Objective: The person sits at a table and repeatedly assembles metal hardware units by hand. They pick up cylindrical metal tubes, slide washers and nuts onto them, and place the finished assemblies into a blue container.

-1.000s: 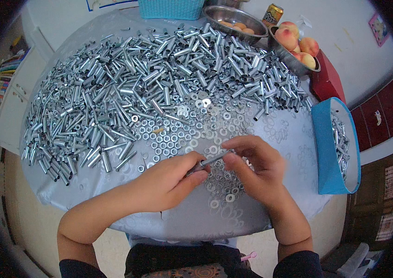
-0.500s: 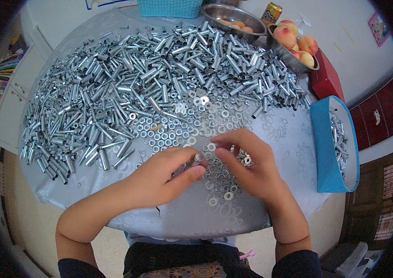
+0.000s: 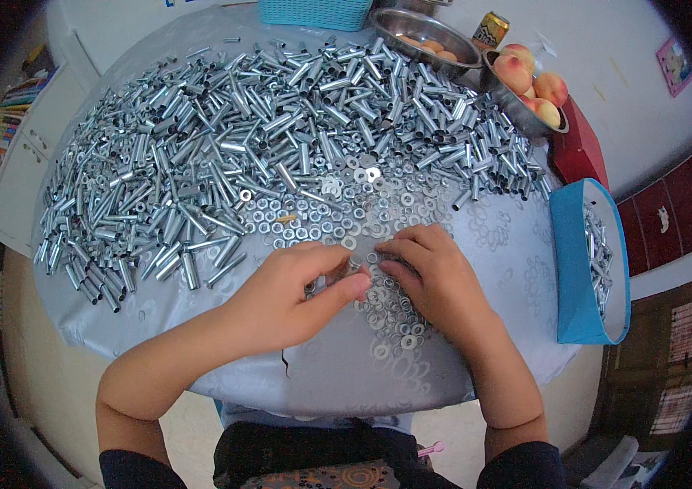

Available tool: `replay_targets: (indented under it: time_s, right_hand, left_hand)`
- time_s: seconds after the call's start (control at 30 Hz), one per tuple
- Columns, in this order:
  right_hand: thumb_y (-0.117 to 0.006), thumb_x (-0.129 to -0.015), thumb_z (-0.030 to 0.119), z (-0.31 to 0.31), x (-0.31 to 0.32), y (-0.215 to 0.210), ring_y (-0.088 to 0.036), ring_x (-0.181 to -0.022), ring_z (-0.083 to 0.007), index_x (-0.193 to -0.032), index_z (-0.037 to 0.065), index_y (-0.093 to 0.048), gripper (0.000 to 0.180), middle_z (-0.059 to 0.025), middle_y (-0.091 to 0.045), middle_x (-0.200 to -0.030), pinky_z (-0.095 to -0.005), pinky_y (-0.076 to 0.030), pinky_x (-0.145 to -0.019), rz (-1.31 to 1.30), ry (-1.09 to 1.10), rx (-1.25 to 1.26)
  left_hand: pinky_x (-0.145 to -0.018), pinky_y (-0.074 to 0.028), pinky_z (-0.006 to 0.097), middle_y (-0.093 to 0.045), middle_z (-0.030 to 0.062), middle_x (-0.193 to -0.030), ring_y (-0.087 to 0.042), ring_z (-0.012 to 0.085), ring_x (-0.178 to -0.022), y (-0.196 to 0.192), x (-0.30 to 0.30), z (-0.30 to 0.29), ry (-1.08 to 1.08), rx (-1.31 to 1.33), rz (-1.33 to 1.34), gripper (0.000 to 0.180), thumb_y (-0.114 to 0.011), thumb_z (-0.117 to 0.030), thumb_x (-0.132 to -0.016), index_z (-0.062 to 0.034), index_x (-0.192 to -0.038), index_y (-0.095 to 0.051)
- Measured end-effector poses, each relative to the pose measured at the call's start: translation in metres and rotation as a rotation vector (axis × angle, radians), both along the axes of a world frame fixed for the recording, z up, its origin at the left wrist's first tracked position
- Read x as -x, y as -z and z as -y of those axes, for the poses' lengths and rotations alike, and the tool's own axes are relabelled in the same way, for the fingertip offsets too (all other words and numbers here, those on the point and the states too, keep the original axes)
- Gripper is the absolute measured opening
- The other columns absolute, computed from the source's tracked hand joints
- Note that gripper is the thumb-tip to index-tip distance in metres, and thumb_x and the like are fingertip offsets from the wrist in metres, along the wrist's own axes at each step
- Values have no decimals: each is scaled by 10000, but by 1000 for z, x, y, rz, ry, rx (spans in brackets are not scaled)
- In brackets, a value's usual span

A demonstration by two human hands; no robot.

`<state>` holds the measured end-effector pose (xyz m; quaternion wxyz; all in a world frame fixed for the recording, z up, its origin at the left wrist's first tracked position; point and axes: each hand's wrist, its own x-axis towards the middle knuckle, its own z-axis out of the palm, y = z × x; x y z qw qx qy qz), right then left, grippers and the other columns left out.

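Observation:
My left hand point(image 3: 289, 301) is closed around a short metal tube point(image 3: 336, 274), with only the tube's end showing between thumb and fingers. My right hand point(image 3: 436, 281) lies palm down just right of it, fingertips pressed on a scatter of flat washers point(image 3: 395, 326). Whether it pinches a washer is hidden under the fingers. Both hands sit at the near middle of a round table covered in a grey patterned cloth point(image 3: 509, 244). A big heap of shiny metal tubes point(image 3: 264, 138) fills the far half. Nuts and washers point(image 3: 321, 216) lie between the heap and my hands.
A blue bin point(image 3: 574, 269) holding several tubes stands at the table's right edge. Behind it lies a red box point(image 3: 578, 151). A steel bowl of peaches point(image 3: 525, 81), another steel bowl point(image 3: 423, 37), a can point(image 3: 490, 31) and a teal basket point(image 3: 313, 12) line the far edge.
My right hand has dropped from the tube's end down onto the washers. My left hand has lowered and curled more tightly over the tube.

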<state>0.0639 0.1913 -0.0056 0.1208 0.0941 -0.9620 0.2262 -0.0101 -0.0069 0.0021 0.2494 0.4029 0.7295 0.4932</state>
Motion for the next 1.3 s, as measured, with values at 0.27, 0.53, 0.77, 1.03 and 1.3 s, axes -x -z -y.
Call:
replay_targets:
  time_s: [0.27, 0.53, 0.77, 1.03, 1.3]
  right_hand:
    - [-628, -721, 94, 1, 2, -6, -526, -791, -288, -831, 55, -571, 130, -87, -571, -828, -366, -429, -716, -22, -71, 102]
    - [-675, -702, 74, 9, -5, -15, -563, -775, -230, -824, 69, -597, 144, -60, -590, -812, -318, -434, -710, 26, -248, 469]
    - [-687, -688, 82, 13, -3, -7, -573, -757, -232, -852, 72, -605, 183, -54, -592, -815, -332, -444, -661, -55, -243, 413]
    - [-714, -647, 105, 13, -4, -8, -562, -692, -226, -843, 83, -608, 224, -47, -586, -795, -338, -427, -591, -315, -199, 205]
    - [-704, -633, 76, 11, -7, -14, -557, -658, -240, -777, 65, -588, 186, -58, -578, -749, -343, -421, -554, -357, -116, 153]
  left_hand:
    - [-691, -447, 235, -629, 71, -889, -574, 106, -782, 3, 3, -3, -105, -185, 384, 207, -532, -179, -866, -5, -966, -580]
    - [-733, -452, 241, -627, 89, -929, -577, 112, -826, 2, 11, -4, -174, -254, 614, 256, -530, -199, -875, 16, -1012, -556]
    - [-726, -459, 237, -629, 99, -924, -584, 107, -816, 6, 7, -5, -102, -259, 682, 300, -548, -222, -871, 20, -1049, -533]
    - [-729, -468, 216, -619, 115, -935, -588, 112, -821, 2, 6, -8, -117, -265, 764, 357, -507, -239, -892, 15, -1141, -483]
    - [-715, -464, 238, -627, 98, -891, -592, 125, -809, 7, 6, -8, -112, -210, 729, 341, -457, -260, -915, 27, -1080, -535]
